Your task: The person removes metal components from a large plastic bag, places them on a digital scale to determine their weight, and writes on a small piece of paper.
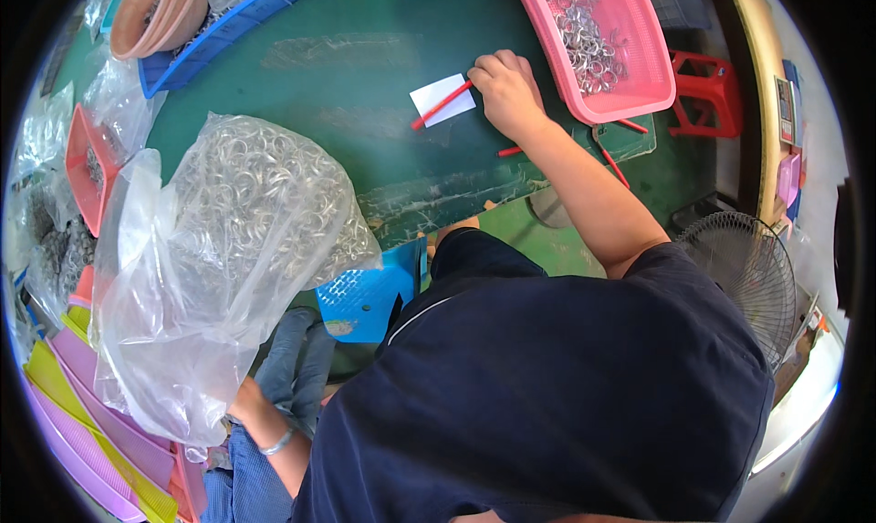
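Note:
My right hand [509, 92] is over the green table [365, 76], its fingers closed at the upper end of a slim red stick [443, 105]. Whether the stick is a pen or a tool handle I cannot tell. It lies slantwise across a small white card [453, 92]. At the lower left, my left hand [245, 401] grips the gathered part of a large clear plastic bag [173, 340], with its fingers partly hidden behind the film. Many silvery rings [265, 190] fill the bag's far end, which rests at the table's near left edge.
A pink basket [593, 112] with metal rings stands beyond my right hand. Beside it lies a red-handled tool [613, 165]. Brown bowls [151, 21] and a blue tray [219, 44] sit far left. A red stool [707, 94] and fan [739, 267] stand right; stacked baskets [100, 423] lower left.

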The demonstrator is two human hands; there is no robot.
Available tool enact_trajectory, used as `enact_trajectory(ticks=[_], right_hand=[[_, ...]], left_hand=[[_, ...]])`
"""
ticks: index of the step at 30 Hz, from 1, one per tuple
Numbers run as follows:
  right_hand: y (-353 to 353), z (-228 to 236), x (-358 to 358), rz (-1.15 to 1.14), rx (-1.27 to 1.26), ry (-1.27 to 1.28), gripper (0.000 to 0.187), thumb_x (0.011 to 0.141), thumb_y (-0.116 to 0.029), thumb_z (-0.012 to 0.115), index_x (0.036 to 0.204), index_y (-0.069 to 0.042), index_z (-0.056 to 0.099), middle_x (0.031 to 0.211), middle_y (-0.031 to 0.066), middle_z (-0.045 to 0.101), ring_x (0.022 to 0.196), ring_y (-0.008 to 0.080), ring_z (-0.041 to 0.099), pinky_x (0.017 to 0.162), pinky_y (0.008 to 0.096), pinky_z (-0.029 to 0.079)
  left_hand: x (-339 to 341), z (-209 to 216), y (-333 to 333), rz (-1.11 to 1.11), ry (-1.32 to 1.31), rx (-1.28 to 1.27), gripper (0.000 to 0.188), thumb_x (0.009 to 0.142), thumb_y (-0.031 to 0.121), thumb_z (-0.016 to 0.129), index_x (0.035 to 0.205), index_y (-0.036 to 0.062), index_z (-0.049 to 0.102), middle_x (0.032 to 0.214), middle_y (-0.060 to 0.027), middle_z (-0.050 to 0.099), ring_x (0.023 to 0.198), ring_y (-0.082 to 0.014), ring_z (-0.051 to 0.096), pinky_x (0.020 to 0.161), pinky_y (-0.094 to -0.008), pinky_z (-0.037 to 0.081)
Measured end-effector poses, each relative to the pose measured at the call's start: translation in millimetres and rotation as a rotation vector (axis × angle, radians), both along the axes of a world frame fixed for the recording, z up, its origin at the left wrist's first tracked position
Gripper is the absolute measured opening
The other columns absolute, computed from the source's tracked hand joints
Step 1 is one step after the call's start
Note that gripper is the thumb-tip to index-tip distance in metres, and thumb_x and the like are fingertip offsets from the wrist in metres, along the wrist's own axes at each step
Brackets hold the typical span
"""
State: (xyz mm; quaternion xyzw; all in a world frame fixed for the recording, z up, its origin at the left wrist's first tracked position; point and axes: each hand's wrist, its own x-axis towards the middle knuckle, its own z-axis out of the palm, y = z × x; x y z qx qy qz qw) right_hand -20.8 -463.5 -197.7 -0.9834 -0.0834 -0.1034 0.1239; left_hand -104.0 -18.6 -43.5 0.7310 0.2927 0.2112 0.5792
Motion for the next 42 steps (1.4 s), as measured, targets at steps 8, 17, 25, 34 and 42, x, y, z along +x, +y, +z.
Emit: enact_trajectory(ticks=[8, 17, 25, 34, 42], right_hand=[[5, 11, -6, -0.047, 0.321, 0.101, 0.026, 0.069, 0.008, 0.048, 0.093, -0.001, 0.051, 0.090, 0.0128, 0.052, 0.085, 0.0332, 0.051, 0.075, 0.0390, 0.042], [41, 39, 34, -0.244, 0.351, 0.156, 0.029, 0.071, -0.006, 0.052, 0.100, -0.004, 0.050, 0.095, 0.0146, 0.052, 0.084, 0.0305, 0.054, 0.074, 0.0392, 0.044], [134, 41, 149, 0.112, 0.362, 0.053, 0.038, 0.070, -0.026, 0.063, 0.105, -0.013, 0.054, 0.103, 0.0062, 0.052, 0.089, 0.0261, 0.056, 0.073, 0.0373, 0.047], [215, 0, 208, 0.366, -0.079, 0.285, 0.023, 0.071, -0.015, 0.056, 0.091, -0.004, 0.063, 0.103, 0.0174, 0.055, 0.081, 0.0305, 0.061, 0.065, 0.0392, 0.050], [218, 9, 209, 0.419, -0.132, 0.224, 0.018, 0.070, -0.007, 0.053, 0.084, -0.002, 0.064, 0.094, 0.0185, 0.059, 0.080, 0.0299, 0.062, 0.063, 0.0384, 0.051]], left_hand=[[-77, -65, -26, -0.101, 0.486, -0.338, 0.023, 0.086, 0.019, 0.050, 0.105, 0.0050, 0.051, 0.100, -0.0057, 0.056, 0.088, -0.0142, 0.052, 0.074, -0.0274, 0.041], [-86, -77, -56, -0.502, 0.593, -0.429, 0.016, 0.086, 0.010, 0.049, 0.098, 0.0016, 0.056, 0.085, -0.0044, 0.057, 0.074, -0.0103, 0.052, 0.068, -0.0234, 0.042], [-88, -68, -59, -0.545, 0.653, -0.473, 0.017, 0.085, 0.008, 0.049, 0.099, -0.0016, 0.054, 0.085, -0.0055, 0.057, 0.075, -0.0112, 0.051, 0.070, -0.0236, 0.041], [-101, -46, -42, -0.290, 0.745, -0.416, 0.025, 0.084, 0.013, 0.053, 0.102, -0.0042, 0.054, 0.093, -0.0081, 0.058, 0.080, -0.0139, 0.053, 0.073, -0.0253, 0.042], [-109, -47, -44, -0.318, 0.727, -0.407, 0.020, 0.085, 0.014, 0.052, 0.100, 0.0019, 0.055, 0.085, -0.0025, 0.059, 0.074, -0.0095, 0.053, 0.068, -0.0224, 0.042]])
